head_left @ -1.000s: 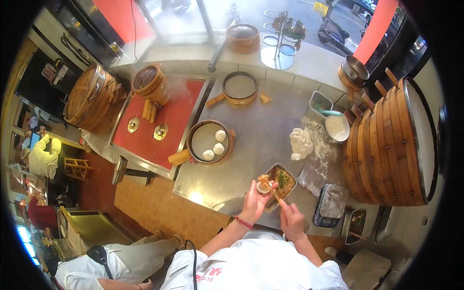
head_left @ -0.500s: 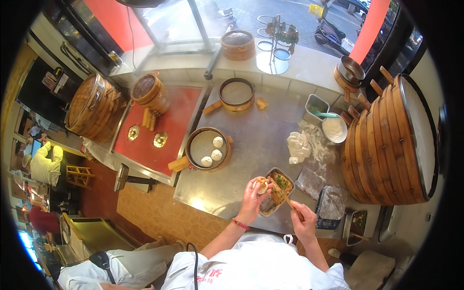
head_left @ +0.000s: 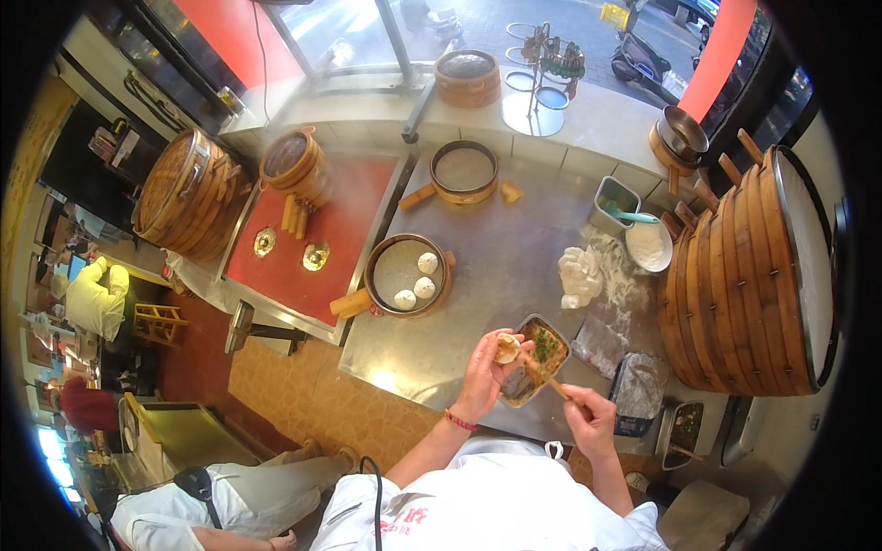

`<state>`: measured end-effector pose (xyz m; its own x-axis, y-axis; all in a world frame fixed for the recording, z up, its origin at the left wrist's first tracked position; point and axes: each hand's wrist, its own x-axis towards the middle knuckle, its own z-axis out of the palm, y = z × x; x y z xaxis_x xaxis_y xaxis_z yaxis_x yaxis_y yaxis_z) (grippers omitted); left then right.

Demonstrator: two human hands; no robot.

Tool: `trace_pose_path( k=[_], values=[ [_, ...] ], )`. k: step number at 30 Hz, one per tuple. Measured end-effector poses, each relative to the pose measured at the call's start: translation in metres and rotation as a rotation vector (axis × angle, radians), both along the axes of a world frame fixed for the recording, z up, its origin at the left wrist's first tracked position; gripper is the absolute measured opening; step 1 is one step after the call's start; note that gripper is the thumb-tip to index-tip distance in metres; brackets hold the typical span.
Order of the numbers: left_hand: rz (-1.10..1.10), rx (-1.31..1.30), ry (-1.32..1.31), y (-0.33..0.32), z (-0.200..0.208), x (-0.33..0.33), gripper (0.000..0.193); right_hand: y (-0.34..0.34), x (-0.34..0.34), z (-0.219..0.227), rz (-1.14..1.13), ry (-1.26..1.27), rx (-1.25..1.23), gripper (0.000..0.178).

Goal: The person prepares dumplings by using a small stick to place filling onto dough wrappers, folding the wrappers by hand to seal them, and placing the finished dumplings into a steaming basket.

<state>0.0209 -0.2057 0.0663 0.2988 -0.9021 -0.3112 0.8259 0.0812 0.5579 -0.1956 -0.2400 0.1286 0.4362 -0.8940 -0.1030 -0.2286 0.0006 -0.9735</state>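
Observation:
Cupped in my left hand (head_left: pixel 478 378) is a round dough wrapper (head_left: pixel 507 347) with brownish filling in it. My right hand (head_left: pixel 591 422) grips a thin wooden stick (head_left: pixel 554 386), its far end close to the wrapper's right side; whether they touch I cannot tell. Just right of my left hand, under the stick, lies a metal tray of filling (head_left: pixel 525 389) with chopped greens on top. Farther left, a round steamer (head_left: pixel 389 257) with a wooden handle holds three white buns (head_left: pixel 424 287).
A dough lump (head_left: pixel 579 275) lies on floury steel beside a flour bowl (head_left: pixel 649 246). Tall stacked steamers (head_left: pixel 735 285) rise at the right. An unfilled steamer (head_left: pixel 464 172) stands farther back. Steam drifts over the red stove top (head_left: pixel 294 275). Another person (head_left: pixel 248 491) is at lower left.
The stick's far end has moved from the filling tray toward the wrapper in my left hand. The whole view has shifted slightly. The buns stay where they were.

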Motion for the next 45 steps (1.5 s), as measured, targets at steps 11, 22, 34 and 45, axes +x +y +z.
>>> trace_pose_path(
  k=[11, 22, 34, 45],
  values=[
    [0.007, 0.026, -0.026, -0.003, -0.002, 0.004, 0.029, -0.004, 0.020, -0.010, 0.093, 0.059, -0.199, 0.026],
    [-0.037, 0.010, -0.090, 0.011, -0.013, 0.020, 0.034, -0.031, 0.030, 0.006, 0.215, 0.110, -0.335, 0.027],
    [0.073, -0.015, 0.167, 0.010, -0.016, 0.030, 0.023, -0.033, 0.000, -0.024, 0.028, -0.008, 0.072, 0.028],
    [0.123, 0.026, 0.297, 0.027, -0.034, 0.024, 0.028, -0.009, -0.002, -0.017, 0.085, -0.006, 0.097, 0.024]
  ],
)
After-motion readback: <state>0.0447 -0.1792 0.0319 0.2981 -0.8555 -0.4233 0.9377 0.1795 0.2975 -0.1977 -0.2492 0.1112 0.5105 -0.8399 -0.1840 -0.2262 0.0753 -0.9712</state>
